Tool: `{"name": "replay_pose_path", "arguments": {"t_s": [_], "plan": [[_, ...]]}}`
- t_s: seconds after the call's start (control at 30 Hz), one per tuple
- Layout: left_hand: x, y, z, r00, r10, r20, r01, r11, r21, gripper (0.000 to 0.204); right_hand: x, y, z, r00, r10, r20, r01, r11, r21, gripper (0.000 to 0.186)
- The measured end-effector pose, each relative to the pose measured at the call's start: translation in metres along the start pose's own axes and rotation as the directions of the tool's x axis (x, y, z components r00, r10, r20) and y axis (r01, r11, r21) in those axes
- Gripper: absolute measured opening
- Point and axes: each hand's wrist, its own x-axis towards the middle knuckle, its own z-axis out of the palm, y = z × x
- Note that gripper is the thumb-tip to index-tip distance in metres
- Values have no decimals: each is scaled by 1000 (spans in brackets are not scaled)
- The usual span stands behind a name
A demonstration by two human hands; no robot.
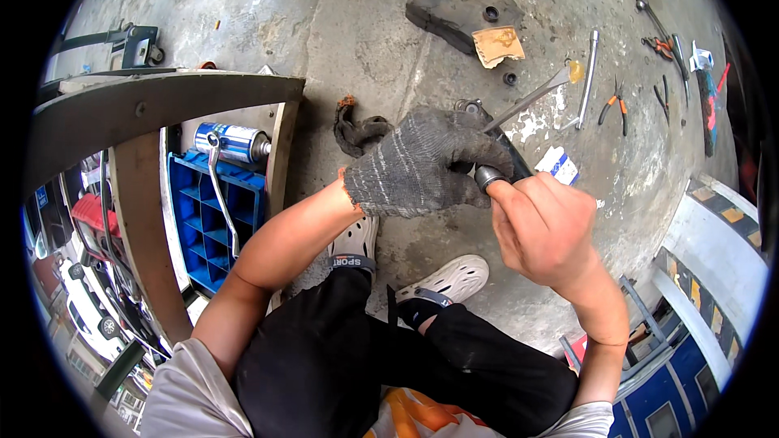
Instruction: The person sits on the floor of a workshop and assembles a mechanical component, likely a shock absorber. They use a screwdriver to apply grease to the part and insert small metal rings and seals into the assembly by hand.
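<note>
My left hand [418, 164], in a dark grey knit glove, is closed around a dark rod-shaped metal part [513, 156]. A flat-bladed metal tool [531, 99] sticks out past the gloved fingers, with a yellowish, grease-like lump [576, 72] at its tip; its handle is hidden. My bare right hand [545, 229] is closed against the same part, its fingertips at a rounded, shiny metal end [487, 176]. The right fingers partly hide the part, so its full shape cannot be made out. Just beyond my left hand, a small metal piece [468, 105] shows.
A second dark glove [357, 130] lies on the concrete floor. Ahead sit a dark block [454, 4], torn cardboard [498, 46] and small black rings. At right are a long metal bar [590, 73] and orange-handled pliers [614, 105]. A shelf frame [154, 105] with a blue compartment tray [195, 170] stands left.
</note>
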Motion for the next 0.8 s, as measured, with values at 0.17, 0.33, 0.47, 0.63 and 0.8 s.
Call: {"name": "replay_pose_path", "arguments": {"t_s": [0.17,0.33,0.47,0.63,0.8], "plan": [[-1,-1,1,1000,-27,-5,27,1000,-14,40,0,5,-2,999,-44,7,44,999,21,26],[-2,-2,2,1000,-11,-3,10,999,-43,39,-4,13,-1,992,-123,-37,124,992,11,29],[-4,-2,4,1000,11,-1,-11,999,-34,37,-8,12,-3,990,-140,-14,140,990,-1,24],[-10,-4,4,996,-94,-3,88,944,-318,34,-12,10,-15,987,-66,-145,87,986,144,19],[-7,-1,-1,998,-59,8,59,962,-267,36,-12,8,-23,998,22,-64,-9,980,197,21]]}}
